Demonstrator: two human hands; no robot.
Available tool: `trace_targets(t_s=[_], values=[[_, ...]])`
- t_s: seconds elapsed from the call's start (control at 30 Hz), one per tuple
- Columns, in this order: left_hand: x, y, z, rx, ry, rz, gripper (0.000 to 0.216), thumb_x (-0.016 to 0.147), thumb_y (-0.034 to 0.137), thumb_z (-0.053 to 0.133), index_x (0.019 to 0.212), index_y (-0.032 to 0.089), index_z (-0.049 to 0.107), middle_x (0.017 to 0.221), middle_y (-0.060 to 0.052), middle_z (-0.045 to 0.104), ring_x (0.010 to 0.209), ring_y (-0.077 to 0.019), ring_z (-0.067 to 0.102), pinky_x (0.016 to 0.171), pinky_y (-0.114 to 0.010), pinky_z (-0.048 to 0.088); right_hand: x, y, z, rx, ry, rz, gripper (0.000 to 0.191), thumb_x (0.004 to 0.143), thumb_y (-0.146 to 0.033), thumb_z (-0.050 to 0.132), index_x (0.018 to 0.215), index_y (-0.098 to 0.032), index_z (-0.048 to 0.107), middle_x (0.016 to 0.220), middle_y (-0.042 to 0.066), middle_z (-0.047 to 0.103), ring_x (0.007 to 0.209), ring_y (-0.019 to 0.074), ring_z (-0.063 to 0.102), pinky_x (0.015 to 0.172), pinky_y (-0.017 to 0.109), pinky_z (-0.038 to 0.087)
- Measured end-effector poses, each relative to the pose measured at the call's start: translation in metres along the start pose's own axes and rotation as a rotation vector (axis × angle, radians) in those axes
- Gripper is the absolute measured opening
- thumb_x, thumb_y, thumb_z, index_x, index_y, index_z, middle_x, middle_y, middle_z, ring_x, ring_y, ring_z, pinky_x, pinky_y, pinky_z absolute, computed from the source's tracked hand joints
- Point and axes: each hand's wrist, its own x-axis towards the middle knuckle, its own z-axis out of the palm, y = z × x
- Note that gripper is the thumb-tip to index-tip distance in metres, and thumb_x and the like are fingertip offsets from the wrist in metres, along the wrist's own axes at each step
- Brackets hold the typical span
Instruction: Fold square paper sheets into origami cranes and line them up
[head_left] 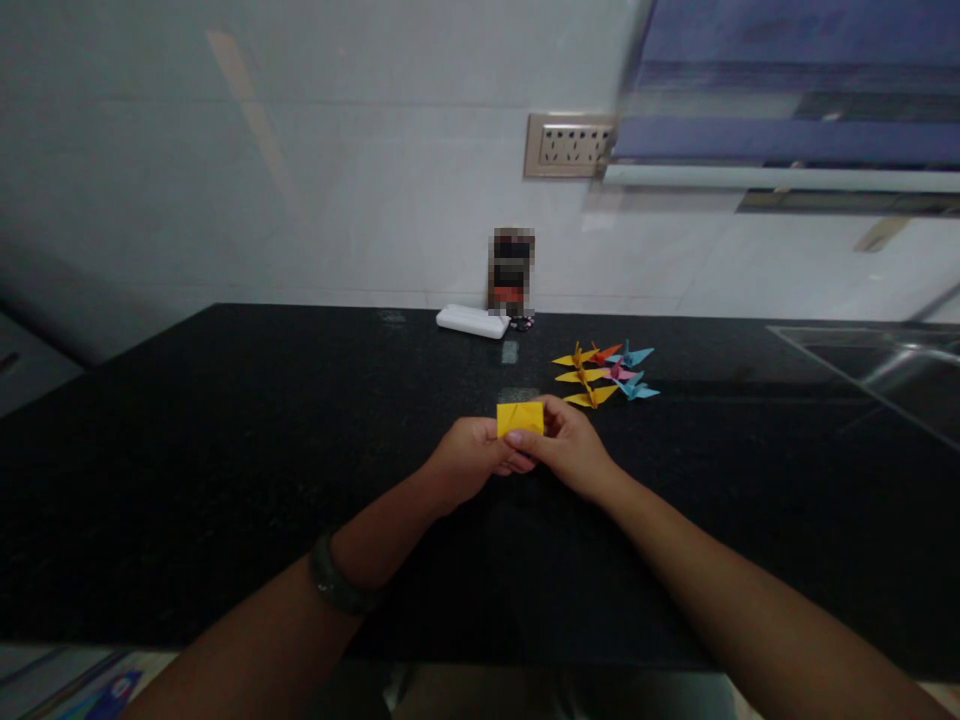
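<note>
Between my two hands is a small folded square of yellow paper (pixel 519 416), held up just above the dark counter. My left hand (pixel 472 455) grips it from the left and below, fingers curled behind it. On the right side, my right hand (pixel 574 447) pinches the paper, its thumb lying across the lower front. Diagonal creases show on the paper's face. Beyond my right hand stand several folded paper cranes: yellow ones (pixel 592 397) on the left, an orange one (pixel 604 354), a pink one (pixel 616 372) and blue ones (pixel 637 388) on the right.
A white flat device (pixel 472 321) lies by the wall, beside a pixelated upright object (pixel 511 270). The black counter (pixel 225 450) runs to a metal sink (pixel 900 365) at the right. A socket panel (pixel 570 146) is on the wall, near a purple blind (pixel 787 90).
</note>
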Motion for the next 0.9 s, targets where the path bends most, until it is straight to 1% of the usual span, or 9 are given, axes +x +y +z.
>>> trace_targets(t_s=[0.07,0.17,0.27,0.4,0.53,0.6,0.73,0.8,0.9], values=[[0.0,-0.001,0.0,0.015,-0.013,0.032,0.016,0.072,0.025,0.058,0.074,0.012,0.066,0.064,-0.005,0.068,0.062,-0.0124,0.061,0.061,-0.023,0.044,-0.002,-0.003,0.002,0.014,-0.016,0.076,0.029,0.059,-0.035,0.07,0.076,-0.017,0.054,0.066,-0.001,0.057,0.055,0.0106,0.052,0.05,0.023,0.044],[0.001,-0.004,-0.001,0.033,-0.03,0.088,0.019,0.072,0.027,0.057,0.064,0.012,0.065,0.066,-0.006,0.069,0.062,-0.0128,0.061,0.062,-0.024,0.045,-0.004,-0.007,0.004,0.007,0.044,0.099,0.028,0.06,-0.038,0.069,0.065,-0.015,0.054,0.057,-0.002,0.054,0.045,0.0077,0.046,0.042,0.02,0.038],[0.001,-0.004,-0.004,0.039,-0.051,0.119,0.018,0.072,0.028,0.057,0.068,0.012,0.066,0.067,-0.006,0.069,0.061,-0.0125,0.06,0.061,-0.023,0.044,-0.005,-0.01,0.003,-0.007,0.054,0.079,0.029,0.064,-0.042,0.065,0.063,-0.015,0.055,0.053,-0.002,0.053,0.04,0.0062,0.042,0.037,0.019,0.034],[-0.001,-0.001,-0.003,0.021,-0.092,0.142,0.02,0.073,0.03,0.056,0.073,0.013,0.066,0.069,-0.006,0.069,0.061,-0.0124,0.06,0.058,-0.022,0.043,-0.004,-0.01,0.001,-0.059,0.058,0.07,0.037,0.073,-0.049,0.052,0.057,-0.016,0.052,0.041,-0.004,0.046,0.034,0.0065,0.038,0.034,0.019,0.028],[-0.003,0.004,0.0,0.005,-0.075,0.101,0.02,0.072,0.03,0.056,0.072,0.011,0.065,0.065,-0.006,0.068,0.058,-0.012,0.059,0.056,-0.022,0.042,-0.002,-0.008,-0.002,-0.138,0.035,0.056,0.041,0.077,-0.052,0.044,0.055,-0.017,0.048,0.038,-0.005,0.042,0.033,0.0078,0.037,0.035,0.02,0.028],[-0.003,0.004,0.001,0.012,-0.037,0.075,0.019,0.072,0.028,0.056,0.069,0.011,0.064,0.059,-0.005,0.066,0.055,-0.0113,0.058,0.055,-0.022,0.042,-0.001,-0.007,-0.004,-0.235,0.058,0.015,0.041,0.077,-0.051,0.044,0.054,-0.018,0.045,0.04,-0.005,0.04,0.035,0.0076,0.036,0.036,0.02,0.026],[-0.003,0.004,0.0,0.053,0.038,0.061,0.018,0.073,0.028,0.056,0.066,0.012,0.061,0.051,-0.003,0.063,0.048,-0.0097,0.055,0.05,-0.02,0.04,0.001,-0.008,-0.007,-0.495,0.172,-0.149,0.04,0.076,-0.043,0.05,0.047,-0.018,0.037,0.045,-0.005,0.033,0.043,0.0073,0.032,0.04,0.021,0.023],[-0.002,0.004,-0.001,0.079,0.062,0.062,0.021,0.073,0.03,0.056,0.064,0.012,0.061,0.049,-0.003,0.062,0.046,-0.0093,0.053,0.049,-0.019,0.039,0.001,-0.009,-0.008,-0.551,0.207,-0.189,0.041,0.078,-0.041,0.047,0.047,-0.018,0.035,0.046,-0.005,0.032,0.044,0.0078,0.031,0.042,0.021,0.024],[-0.001,0.002,-0.003,0.111,0.084,0.065,0.022,0.072,0.032,0.056,0.062,0.013,0.06,0.047,-0.002,0.061,0.045,-0.009,0.052,0.049,-0.019,0.039,0.0,-0.01,-0.007,-0.555,0.218,-0.2,0.041,0.079,-0.041,0.046,0.046,-0.019,0.033,0.046,-0.005,0.032,0.045,0.008,0.031,0.043,0.022,0.024]])
